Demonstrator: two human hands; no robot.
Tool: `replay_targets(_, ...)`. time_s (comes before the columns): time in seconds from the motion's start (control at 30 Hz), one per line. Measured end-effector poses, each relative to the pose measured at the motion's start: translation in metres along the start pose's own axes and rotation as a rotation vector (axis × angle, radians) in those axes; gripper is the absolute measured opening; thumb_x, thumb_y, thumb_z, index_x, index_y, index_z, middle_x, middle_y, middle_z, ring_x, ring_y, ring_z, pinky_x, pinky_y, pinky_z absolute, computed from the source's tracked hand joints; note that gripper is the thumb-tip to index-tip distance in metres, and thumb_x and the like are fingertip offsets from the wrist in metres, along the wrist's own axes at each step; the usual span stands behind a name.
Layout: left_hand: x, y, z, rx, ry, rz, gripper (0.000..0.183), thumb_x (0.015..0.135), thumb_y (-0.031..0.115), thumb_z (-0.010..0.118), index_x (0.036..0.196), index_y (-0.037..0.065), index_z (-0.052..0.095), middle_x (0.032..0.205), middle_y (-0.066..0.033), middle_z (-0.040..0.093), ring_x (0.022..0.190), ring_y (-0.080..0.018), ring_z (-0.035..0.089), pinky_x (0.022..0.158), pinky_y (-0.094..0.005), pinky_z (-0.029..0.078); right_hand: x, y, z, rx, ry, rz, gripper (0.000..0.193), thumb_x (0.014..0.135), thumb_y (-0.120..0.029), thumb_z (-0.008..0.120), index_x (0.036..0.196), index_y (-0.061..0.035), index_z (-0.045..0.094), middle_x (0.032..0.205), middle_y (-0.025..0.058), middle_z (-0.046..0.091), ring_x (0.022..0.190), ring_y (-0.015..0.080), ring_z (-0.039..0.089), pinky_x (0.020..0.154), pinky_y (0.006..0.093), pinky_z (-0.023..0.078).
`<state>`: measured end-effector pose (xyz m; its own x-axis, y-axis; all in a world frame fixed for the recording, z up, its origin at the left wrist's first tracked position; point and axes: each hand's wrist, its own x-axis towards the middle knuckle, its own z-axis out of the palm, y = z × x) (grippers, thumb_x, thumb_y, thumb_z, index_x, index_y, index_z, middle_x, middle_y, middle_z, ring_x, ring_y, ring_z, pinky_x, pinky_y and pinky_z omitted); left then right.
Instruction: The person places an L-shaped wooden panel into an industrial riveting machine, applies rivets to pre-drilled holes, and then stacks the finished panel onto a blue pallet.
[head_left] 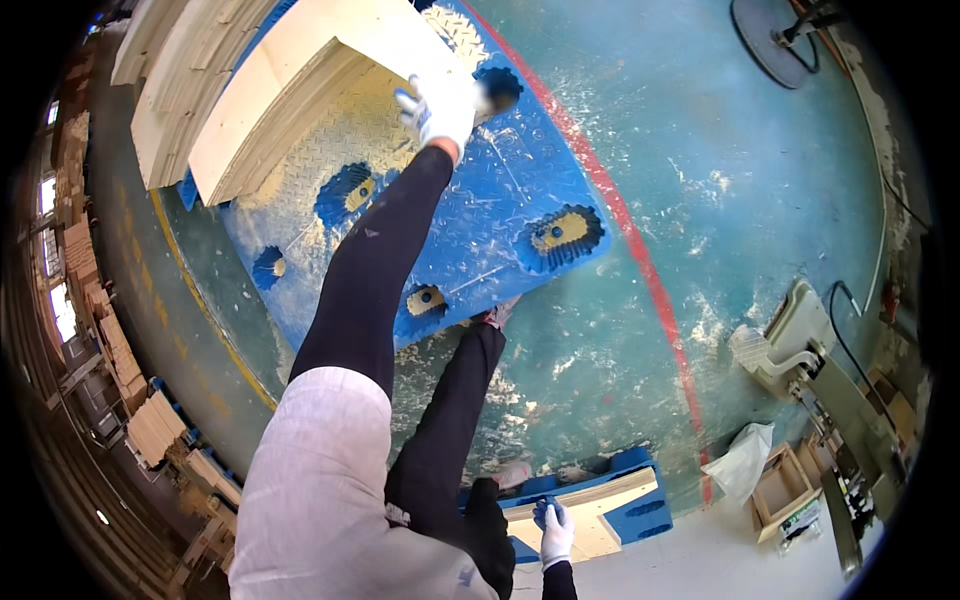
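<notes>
My left hand (441,108), in a white glove with blue fingers, reaches far forward over a blue plastic pallet (470,245). It lies against the near right end of a curved plywood panel (265,95), its visible fingers spread. Part of that hand is blurred, so its fingertips are only partly seen. Low on the right, my right hand (556,535) wears the same kind of glove. Its blue fingers are curled over a stack of curved plywood pieces (610,497); whether they hold anything is hidden. The stack rests on a second blue pallet (648,515).
More curved plywood stacks (185,85) stand on the large pallet's far left. A red floor line (640,255) runs along its right side. A round-based stand (770,45), a beige machine (785,335) and a wooden box (782,490) are at the right. Wood stacks (155,425) line the left.
</notes>
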<state>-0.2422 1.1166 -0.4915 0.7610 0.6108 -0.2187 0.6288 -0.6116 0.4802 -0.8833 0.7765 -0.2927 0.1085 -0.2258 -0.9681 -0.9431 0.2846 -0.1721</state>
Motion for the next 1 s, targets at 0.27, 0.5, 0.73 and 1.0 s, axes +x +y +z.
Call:
replay_targets(0.27,0.078,-0.025,0.025,-0.304,0.033,-0.006,0.093,0.081,0.024,0.076,0.157,0.016,0.022,0.160,-0.0308,-0.016,0.138,-0.0435,0.041,0.108,-0.0377,0.044,0.003,-0.075,0.039,0.047,-0.003,0.051,0.031,0.103,-0.016,0.055,0.129,0.0016,0.058,0.109,0.0101,0.069,0.094,0.0189,0.068,0.083,0.0317,0.056)
replay_targets(0.5,-0.101,-0.069,-0.152,0.377,-0.164,0.385,0.081,0.086,0.027,0.072,0.153,0.006,0.029,0.156,-0.0153,0.030,0.143,-0.0369,0.025,0.121,-0.0491,0.021,0.024,-0.159,0.104,0.048,-0.132,-0.307,0.029,0.102,-0.018,0.060,0.122,0.0030,0.063,0.106,0.0079,0.068,0.092,0.0132,0.065,0.081,0.0272,0.053)
replay_targets(0.73,-0.342,-0.042,-0.365,-0.071,-0.613,0.465,0.086,0.070,0.008,0.078,0.147,0.001,0.039,0.143,-0.0186,0.039,0.136,-0.0341,0.042,0.115,-0.0413,0.035,-0.081,-0.271,0.195,0.278,-0.596,-0.347,0.067,0.096,-0.041,0.067,0.142,0.0038,0.048,0.134,0.0114,0.058,0.117,0.0170,0.057,0.097,0.0336,0.048)
replay_targets(1.0,-0.553,0.053,-0.420,0.033,-1.192,0.795,0.073,0.071,0.007,0.074,0.140,-0.001,0.051,0.147,-0.0177,0.044,0.140,-0.0312,0.039,0.116,-0.0392,0.030,-0.121,-0.177,0.032,0.852,-0.131,-0.580,0.055,0.087,-0.002,0.071,0.135,0.0071,0.048,0.119,0.0150,0.065,0.101,0.0223,0.067,0.087,0.0333,0.056)
